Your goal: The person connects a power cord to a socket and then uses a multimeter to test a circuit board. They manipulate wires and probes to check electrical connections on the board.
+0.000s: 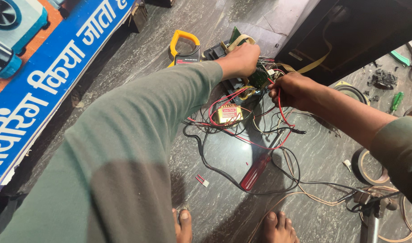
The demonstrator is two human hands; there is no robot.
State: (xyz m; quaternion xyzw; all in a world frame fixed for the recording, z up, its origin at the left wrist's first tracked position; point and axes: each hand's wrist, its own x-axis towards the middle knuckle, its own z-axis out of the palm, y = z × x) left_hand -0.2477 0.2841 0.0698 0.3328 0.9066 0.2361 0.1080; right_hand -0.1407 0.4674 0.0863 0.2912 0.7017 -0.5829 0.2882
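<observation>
1. The green circuit board (pixel 259 77) lies on the floor in the upper middle of the frame, just beside a small transformer (pixel 229 114) with a yellow and red label, in a tangle of red and black wires.
2. The left hand (pixel 241 60) rests on top of the board with its fingers curled together. It seems to press or hold the board, but what exactly the fingertips clamp is hidden.
3. The right hand (pixel 293 91) is just right of the board, and its fingers are closed on a red wire (pixel 280 105) that loops down toward the floor.
4. The step in hand looks like work on the wiring at the board: one hand steadies and the other leads the wire. The next move probably needs a careful pull or placing of this wire without dragging its neighbours.
5. The room is narrow. A dark cabinet (pixel 354 36) stands close at the upper right, and a yellow clamp meter (pixel 184 47) lies near at the upper left.
6. A red screwdriver (pixel 256 171) lies below the wires in the lower middle. The stone floor (pixel 224 207) around it is more open, down to the bare feet at the bottom edge.
</observation>
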